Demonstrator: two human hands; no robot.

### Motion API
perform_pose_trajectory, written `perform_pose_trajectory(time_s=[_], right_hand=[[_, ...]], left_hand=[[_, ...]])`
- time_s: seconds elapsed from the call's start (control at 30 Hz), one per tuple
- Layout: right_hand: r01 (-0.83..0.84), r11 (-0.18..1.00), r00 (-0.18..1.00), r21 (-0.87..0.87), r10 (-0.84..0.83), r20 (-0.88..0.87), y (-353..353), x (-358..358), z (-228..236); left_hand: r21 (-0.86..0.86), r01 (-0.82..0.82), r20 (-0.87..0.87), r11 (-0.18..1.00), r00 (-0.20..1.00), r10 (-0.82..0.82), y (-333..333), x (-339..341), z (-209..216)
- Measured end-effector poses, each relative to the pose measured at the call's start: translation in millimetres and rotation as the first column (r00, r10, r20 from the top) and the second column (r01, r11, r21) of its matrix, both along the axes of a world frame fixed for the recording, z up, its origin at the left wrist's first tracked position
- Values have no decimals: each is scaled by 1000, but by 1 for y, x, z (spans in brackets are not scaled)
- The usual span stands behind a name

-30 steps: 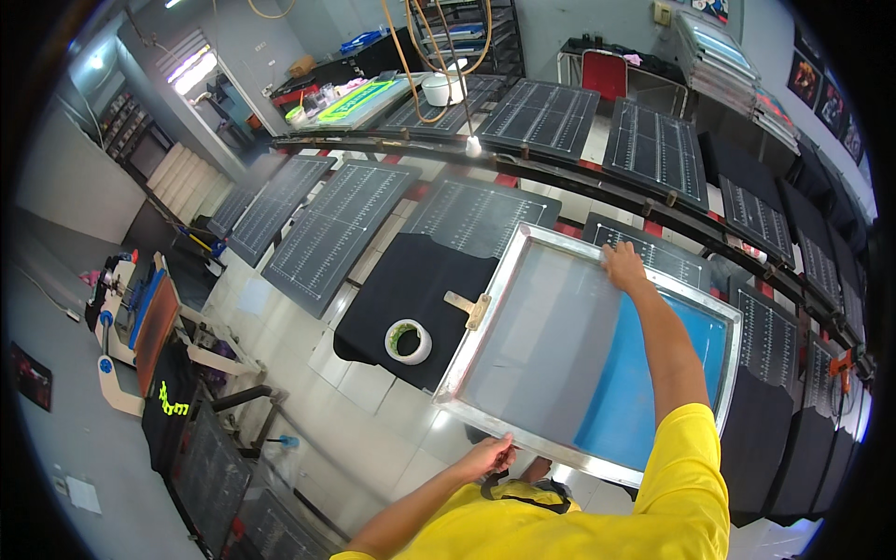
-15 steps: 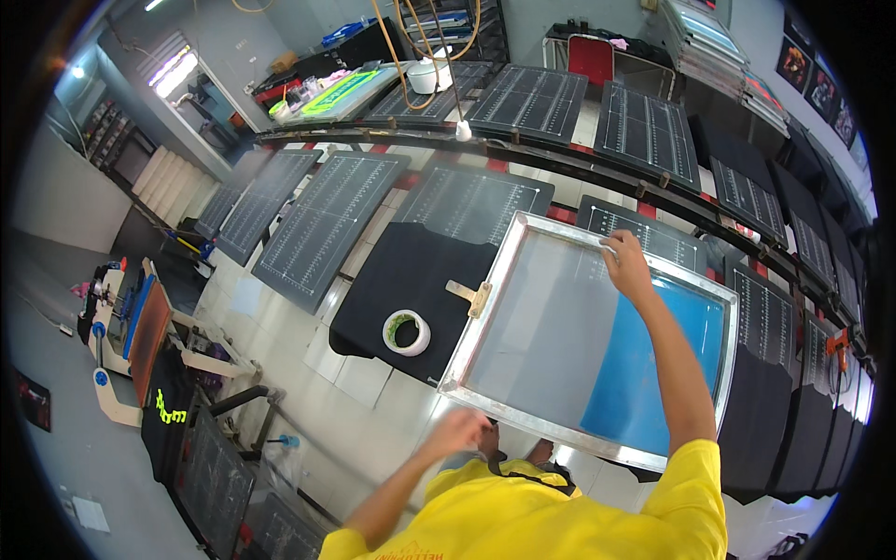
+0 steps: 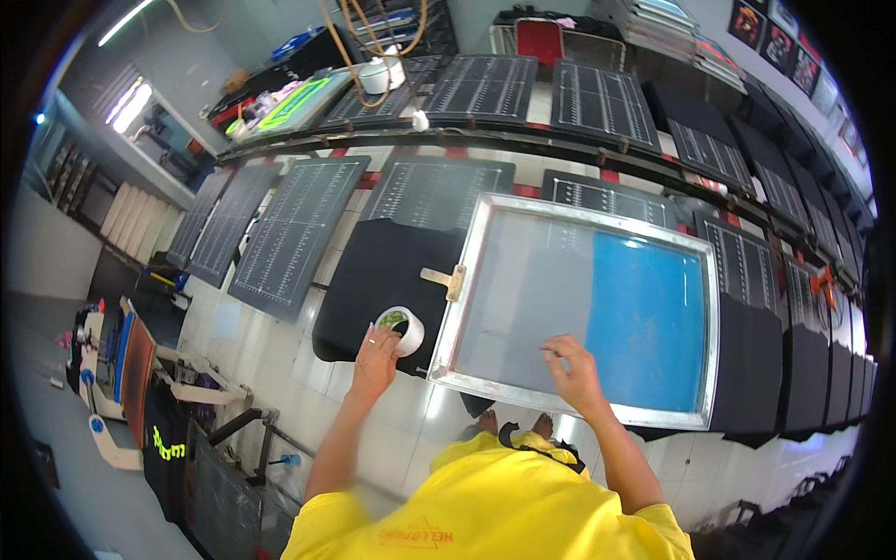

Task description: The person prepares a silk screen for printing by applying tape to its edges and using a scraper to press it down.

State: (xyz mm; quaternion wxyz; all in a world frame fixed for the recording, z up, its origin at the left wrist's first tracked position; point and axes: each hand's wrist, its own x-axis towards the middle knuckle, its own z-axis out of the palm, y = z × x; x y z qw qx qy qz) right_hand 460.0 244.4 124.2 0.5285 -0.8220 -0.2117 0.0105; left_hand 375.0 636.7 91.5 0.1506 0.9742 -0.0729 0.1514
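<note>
My left hand [image 3: 375,364] has its fingers closed on the near-left rim of a white roll of tape [image 3: 411,334], with some green inside its core. The roll is tipped slightly over the black cloth [image 3: 373,280] on a printing board. Over the near part of a screen-printing frame [image 3: 451,322], my right hand [image 3: 572,369] hovers with loosely bent fingers apart and nothing visible in them. The metal frame has grey mesh [image 3: 527,289] on its left and a blue coated area [image 3: 649,322] on its right. A small wooden-and-metal clip piece [image 3: 455,283] sits on its left side.
Rows of dark printing boards [image 3: 299,229] with white marks line a long rail [image 3: 597,154]. Black cloths [image 3: 751,359] cover boards at right. A rack with a black shirt [image 3: 163,448] stands at lower left. Stacked screens [image 3: 658,28] are at the back.
My left hand has moved up and forward and taken hold of the tape roll, tipping it. My right hand has left the frame's far edge and come back toward me. The view has shifted.
</note>
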Motion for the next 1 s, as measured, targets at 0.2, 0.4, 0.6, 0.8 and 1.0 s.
perform_pose_trajectory(time_s=[0.2,0.4,0.6,0.8,1.0], right_hand=[[-33,999,998,27,31,49,28,-35,7],[97,994,994,46,-99,37,8,-64,-1],[261,964,965,53,-262,22,-25,-98,-7],[396,906,917,149,-385,-99,-48,-112,-11],[516,852,847,89,-492,-202,-67,-122,-10]], left_hand=[[-175,249,22,953,968,-249,-101,-2,32],[-340,334,-113,879,914,-390,-170,-14,45],[-313,461,-145,831,841,-521,-195,-18,25],[-344,544,-140,765,776,-615,-223,-8,29],[-379,571,-304,728,666,-681,-233,6,42]])
